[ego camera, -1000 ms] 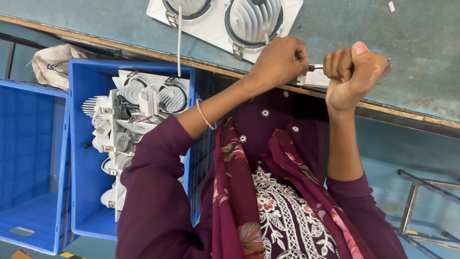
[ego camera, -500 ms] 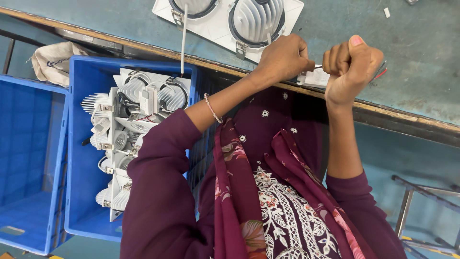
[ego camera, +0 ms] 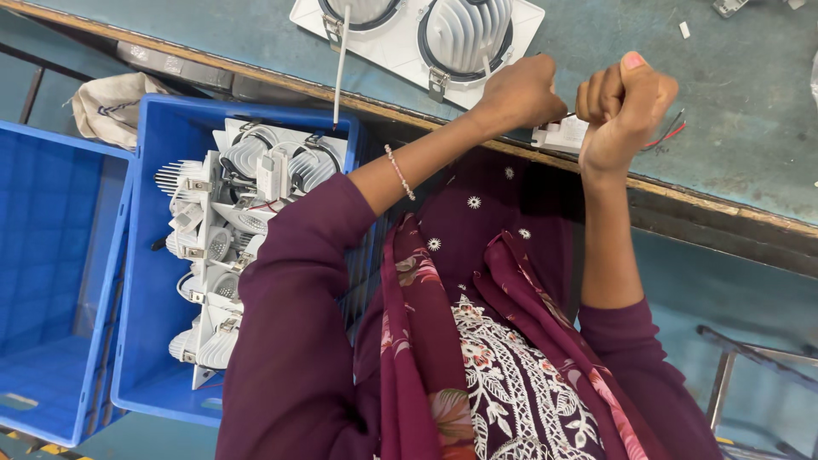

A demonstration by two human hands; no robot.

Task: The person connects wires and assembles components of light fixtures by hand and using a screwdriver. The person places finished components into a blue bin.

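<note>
**Two fists over a small white part at the bench edge**

Teal-grey bench top (ego camera: pixel 750 128) fills the upper part of the view, and its worn wooden edge runs from about 10 o'clock down to 3 o'clock. Both hands of the person work at this edge, a little to the 1 o'clock side of the picture centre.

The left hand (ego camera: pixel 518 92) is clenched into a fist with the knuckles up; what it grips is hidden inside the fingers, so I cannot tell what it is. The right hand (ego camera: pixel 620 106) is also clenched tight, thumb on top, just beside the left one at its 3 o'clock side. A thin metal piece shows in the small gap between the two fists. Directly under them, on the bench edge, lies a small white part (ego camera: pixel 562 135), and thin red and black wires (ego camera: pixel 669 136) come out from it toward 3 o'clock. I cannot tell whether either hand touches the white part.

At 12 o'clock from the hands a white double light fixture (ego camera: pixel 417 51) lies on the bench, with two round ribbed housings. A thin white rod (ego camera: pixel 340 72) hangs from it over the edge.

At 9 o'clock, lower than the bench, a blue crate (ego camera: pixel 158 375) holds a stack of similar ribbed white fixtures (ego camera: pixel 239 213). A second blue crate (ego camera: pixel 51 255) stands just beside it at the far left. A crumpled cloth (ego camera: pixel 111 106) lies near 10 o'clock.
</note>
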